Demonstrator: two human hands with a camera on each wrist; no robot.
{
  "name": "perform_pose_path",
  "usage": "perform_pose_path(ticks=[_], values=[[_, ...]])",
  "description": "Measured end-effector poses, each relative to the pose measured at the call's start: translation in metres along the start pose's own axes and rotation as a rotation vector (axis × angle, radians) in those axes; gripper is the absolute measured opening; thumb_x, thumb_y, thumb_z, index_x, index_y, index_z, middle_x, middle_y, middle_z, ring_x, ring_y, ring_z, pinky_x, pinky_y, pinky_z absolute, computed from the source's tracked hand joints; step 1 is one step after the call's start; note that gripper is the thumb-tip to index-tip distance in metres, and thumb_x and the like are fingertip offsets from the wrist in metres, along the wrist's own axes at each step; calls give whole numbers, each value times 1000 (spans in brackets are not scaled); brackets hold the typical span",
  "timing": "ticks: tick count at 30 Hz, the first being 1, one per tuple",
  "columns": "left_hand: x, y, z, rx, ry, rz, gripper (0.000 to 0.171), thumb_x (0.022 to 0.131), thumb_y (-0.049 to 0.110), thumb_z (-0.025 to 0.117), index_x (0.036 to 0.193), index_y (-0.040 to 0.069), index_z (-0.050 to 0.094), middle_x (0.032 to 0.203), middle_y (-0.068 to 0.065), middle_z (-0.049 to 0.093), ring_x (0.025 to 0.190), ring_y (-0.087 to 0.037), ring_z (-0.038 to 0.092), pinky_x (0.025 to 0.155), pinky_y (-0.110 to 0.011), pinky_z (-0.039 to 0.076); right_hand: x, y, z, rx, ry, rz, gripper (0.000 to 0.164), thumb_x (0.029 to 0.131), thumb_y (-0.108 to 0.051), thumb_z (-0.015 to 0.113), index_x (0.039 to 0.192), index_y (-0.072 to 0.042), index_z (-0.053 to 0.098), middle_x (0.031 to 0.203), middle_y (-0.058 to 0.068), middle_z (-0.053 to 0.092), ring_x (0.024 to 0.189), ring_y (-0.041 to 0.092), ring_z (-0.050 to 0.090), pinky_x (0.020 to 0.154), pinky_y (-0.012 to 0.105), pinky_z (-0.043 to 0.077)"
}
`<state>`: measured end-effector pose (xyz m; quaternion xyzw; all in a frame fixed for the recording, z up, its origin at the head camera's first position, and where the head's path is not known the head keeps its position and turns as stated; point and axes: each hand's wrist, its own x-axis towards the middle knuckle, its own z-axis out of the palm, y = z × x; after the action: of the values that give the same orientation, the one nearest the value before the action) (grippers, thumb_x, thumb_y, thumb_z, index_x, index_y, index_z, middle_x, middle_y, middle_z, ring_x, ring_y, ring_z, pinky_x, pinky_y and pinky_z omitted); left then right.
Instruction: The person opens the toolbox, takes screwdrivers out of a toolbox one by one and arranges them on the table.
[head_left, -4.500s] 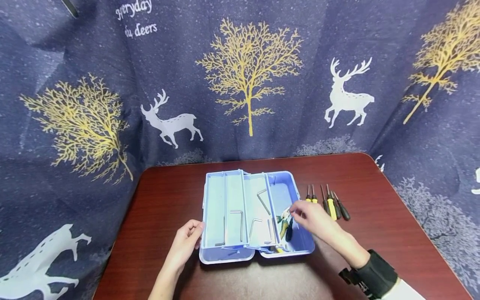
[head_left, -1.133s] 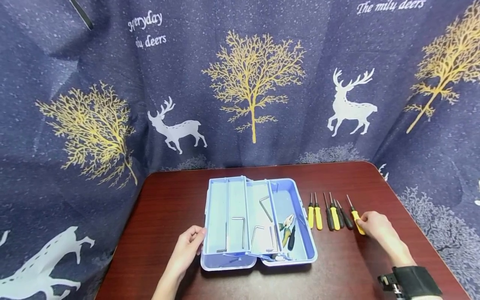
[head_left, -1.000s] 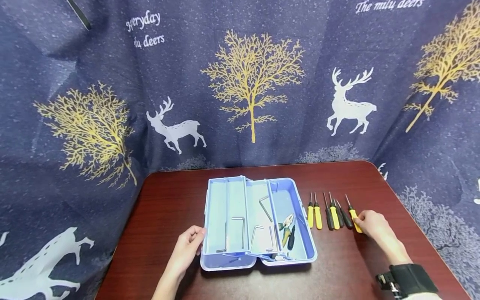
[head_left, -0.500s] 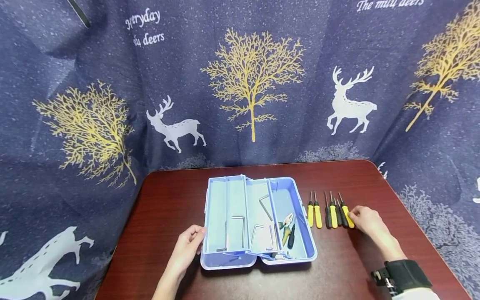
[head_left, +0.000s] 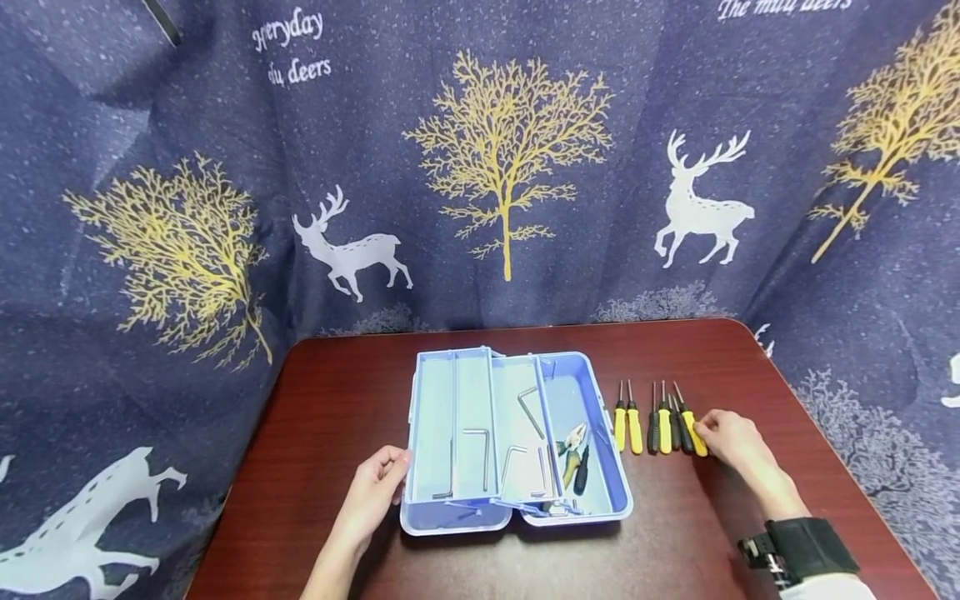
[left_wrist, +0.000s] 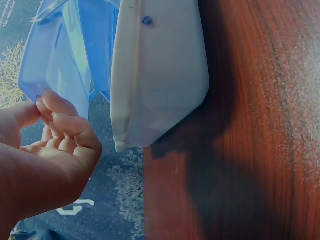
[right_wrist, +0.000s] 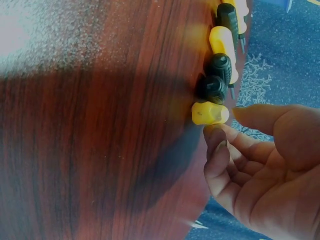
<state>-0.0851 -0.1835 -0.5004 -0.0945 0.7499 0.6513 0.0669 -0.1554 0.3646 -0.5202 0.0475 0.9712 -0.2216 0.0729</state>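
My left hand [head_left: 371, 487] holds the left edge of the open blue toolbox [head_left: 457, 523]; in the left wrist view its thumb and index finger pinch a tray corner [left_wrist: 42, 82]. My right hand [head_left: 738, 454] has its fingertips on the handle of a yellow-and-black screwdriver [head_left: 693, 437] lying on the table. Seen from the right wrist, the yellow handle [right_wrist: 209, 113] sits by the thumb tip, with the index finger against its side. This screwdriver lies beside black-handled screwdrivers [head_left: 676, 433] and another yellow one [head_left: 664, 433], all with shafts pointing away from me.
Two yellow screwdrivers [head_left: 635, 433] lie closer to the toolbox. Several hex keys [head_left: 486, 462] rest in the raised trays. Pliers [head_left: 574, 446] and a black-handled tool [head_left: 582, 475] are in the right compartment. The red-brown table [head_left: 330, 400] ends at a deer-print curtain [head_left: 525, 300].
Earlier my right hand was inside the toolbox by the pliers. Then it held a yellow screwdriver at the far right, which has slid left against the others. My left hand has stayed on the toolbox.
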Motion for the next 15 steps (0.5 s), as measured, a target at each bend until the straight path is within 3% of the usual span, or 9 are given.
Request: perform_pose_path(ticks=[7, 11, 15], values=[[0, 0, 1, -10, -4, -1, 19, 105, 12, 59, 102, -6, 63, 67, -1, 53, 60, -13, 46, 56, -23, 39, -1, 2, -2, -10, 14, 14, 28, 98, -20, 58, 97, 6, 67, 75, 11, 63, 71, 28, 58, 65, 46, 48], [0, 1, 1, -10, -2, 5, 20, 105, 13, 60, 102, -7, 63, 67, -1, 53, 59, -13, 46, 56, -23, 39, -3, -3, -7, -6, 90, 3, 27, 99, -20, 60, 94, 6, 66, 79, 16, 64, 73, 32, 59, 66, 50, 49], [0, 0, 1, 0, 4, 13, 20, 105, 13, 60, 101, -6, 63, 67, -2, 53, 59, -13, 46, 56, -23, 40, -6, -15, -11, 1, 154, -37, 23, 99, -18, 62, 91, 3, 66, 77, 13, 64, 70, 29, 58, 63, 46, 47]])
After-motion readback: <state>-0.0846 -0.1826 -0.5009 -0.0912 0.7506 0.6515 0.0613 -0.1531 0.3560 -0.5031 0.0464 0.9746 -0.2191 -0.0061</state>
